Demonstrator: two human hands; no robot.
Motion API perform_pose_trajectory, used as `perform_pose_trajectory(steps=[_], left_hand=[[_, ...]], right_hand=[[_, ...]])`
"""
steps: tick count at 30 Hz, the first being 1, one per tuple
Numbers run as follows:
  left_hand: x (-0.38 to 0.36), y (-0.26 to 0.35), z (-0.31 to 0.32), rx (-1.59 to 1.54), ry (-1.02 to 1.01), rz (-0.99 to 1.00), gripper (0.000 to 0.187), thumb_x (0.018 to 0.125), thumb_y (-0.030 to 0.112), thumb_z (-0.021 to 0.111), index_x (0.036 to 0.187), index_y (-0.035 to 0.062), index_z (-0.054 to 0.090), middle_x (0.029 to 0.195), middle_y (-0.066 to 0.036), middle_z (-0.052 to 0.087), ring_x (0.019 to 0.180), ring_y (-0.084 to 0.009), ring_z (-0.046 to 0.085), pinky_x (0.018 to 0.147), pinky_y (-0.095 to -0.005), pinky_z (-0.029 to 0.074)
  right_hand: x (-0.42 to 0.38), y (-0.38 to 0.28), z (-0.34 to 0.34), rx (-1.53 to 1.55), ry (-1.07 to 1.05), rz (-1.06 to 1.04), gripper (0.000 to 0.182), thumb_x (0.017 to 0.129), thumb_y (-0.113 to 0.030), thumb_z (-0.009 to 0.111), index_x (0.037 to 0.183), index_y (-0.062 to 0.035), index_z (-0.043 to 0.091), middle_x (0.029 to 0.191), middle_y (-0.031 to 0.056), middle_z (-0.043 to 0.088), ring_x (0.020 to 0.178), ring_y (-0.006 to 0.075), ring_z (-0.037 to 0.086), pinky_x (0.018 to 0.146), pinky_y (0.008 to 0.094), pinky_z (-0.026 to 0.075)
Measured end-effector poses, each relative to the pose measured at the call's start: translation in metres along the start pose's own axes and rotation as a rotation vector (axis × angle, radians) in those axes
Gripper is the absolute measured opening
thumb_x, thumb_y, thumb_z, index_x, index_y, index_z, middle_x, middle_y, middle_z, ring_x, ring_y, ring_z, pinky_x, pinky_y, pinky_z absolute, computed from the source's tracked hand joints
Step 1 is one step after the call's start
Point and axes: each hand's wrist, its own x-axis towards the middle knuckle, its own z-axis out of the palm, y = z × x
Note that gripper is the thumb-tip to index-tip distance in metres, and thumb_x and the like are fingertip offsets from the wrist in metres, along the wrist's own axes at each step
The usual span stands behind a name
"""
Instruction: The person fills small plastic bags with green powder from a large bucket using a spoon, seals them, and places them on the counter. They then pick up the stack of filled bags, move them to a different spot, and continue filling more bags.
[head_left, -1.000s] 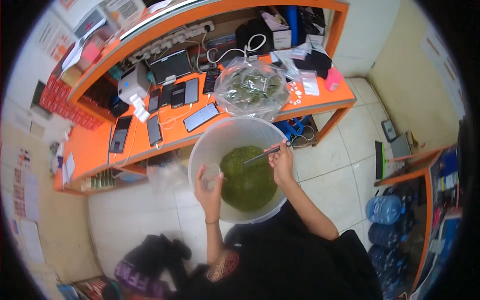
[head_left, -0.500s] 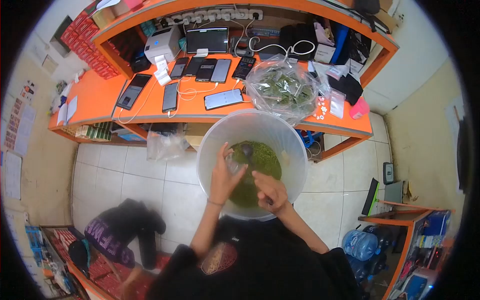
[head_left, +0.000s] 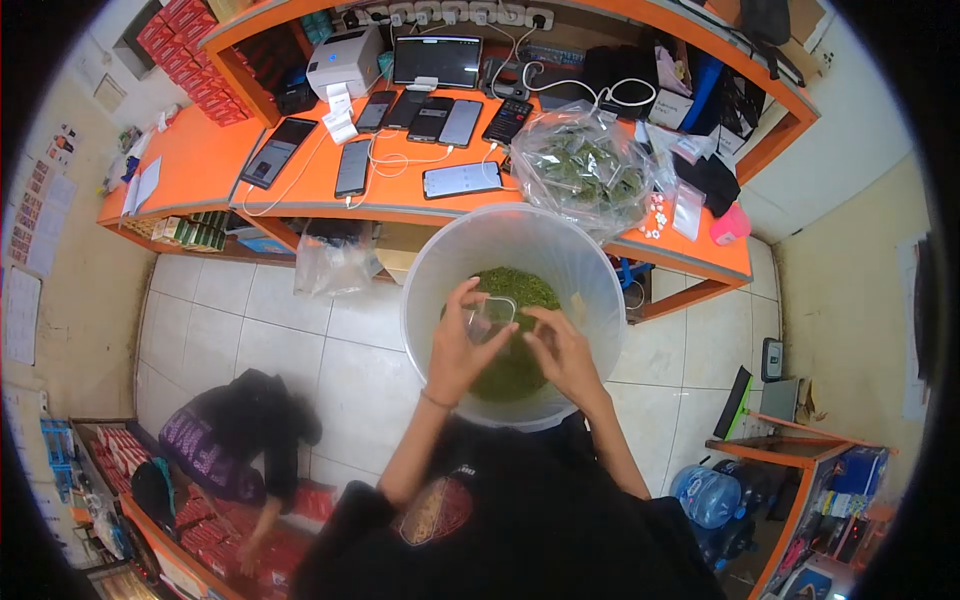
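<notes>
Now | left fingers [head_left: 495, 345] still hold clear cup [head_left: 495, 311] over tub [head_left: 425, 290] | right fingers [head_left: 547, 318] closer to it, narrow, grasp unclear

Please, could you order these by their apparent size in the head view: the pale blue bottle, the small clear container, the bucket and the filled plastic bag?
1. Bucket
2. Filled plastic bag
3. Pale blue bottle
4. Small clear container, partly hidden

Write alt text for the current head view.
A person's left hand holds a small clear plastic container over a round translucent white bucket partly filled with green flakes, the right hand close beside it. Behind, an orange desk carries flat rectangular phones and a clear plastic bag of green contents.
</notes>
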Motion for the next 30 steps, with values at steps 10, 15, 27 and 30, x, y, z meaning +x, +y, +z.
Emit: perform_pose_trajectory(steps=[10, 15, 27, 30], left_hand=[[0.009, -0.018, -0.023, -0.375, -0.33, -0.127, 0.027, 0.087, 0.02, 0.074, 0.106, 0.0018, 0.067, 0.096, -0.004, 0.069, 0.092, -0.0109, 0.062, 0.083, -0.0268, 0.049], [0.005, -0.016, -0.016, -0.517, -0.321, -0.217, 0.021, 0.093, 0.018, 0.066, 0.103, -0.0006, 0.067, 0.093, -0.005, 0.069, 0.091, -0.0128, 0.063, 0.086, -0.0281, 0.049], [-0.002, -0.012, 0.002, -0.524, -0.066, -0.3, 0.018, 0.093, 0.018, 0.066, 0.098, 0.0008, 0.066, 0.078, 0.0, 0.062, 0.066, -0.0063, 0.056, 0.061, -0.0218, 0.046], [-0.004, -0.009, 0.004, -0.565, -0.034, -0.309, 0.017, 0.092, 0.017, 0.067, 0.098, 0.0014, 0.067, 0.08, 0.001, 0.063, 0.064, -0.0047, 0.054, 0.057, -0.0203, 0.044]], right_hand=[[0.021, 0.024, -0.004, 0.543, -0.285, 0.005, 0.013, 0.091, -0.008, 0.064, 0.104, -0.0059, 0.059, 0.086, 0.0006, 0.054, 0.072, 0.0074, 0.052, 0.062, 0.0234, 0.042], [0.019, 0.017, -0.002, 0.667, -0.109, 0.064, 0.022, 0.093, -0.008, 0.062, 0.113, -0.006, 0.053, 0.084, -0.0009, 0.054, 0.07, 0.0036, 0.05, 0.059, 0.0196, 0.041], [0.011, 0.018, 0.007, 0.537, -0.013, -0.009, 0.047, 0.09, 0.003, 0.058, 0.132, -0.0076, 0.039, 0.086, 0.0015, 0.057, 0.077, 0.0063, 0.052, 0.068, 0.0213, 0.041], [0.013, 0.013, 0.013, 0.494, 0.008, -0.054, 0.048, 0.088, 0.003, 0.059, 0.131, -0.0075, 0.041, 0.081, 0.0023, 0.058, 0.075, 0.0061, 0.052, 0.066, 0.0227, 0.042]])
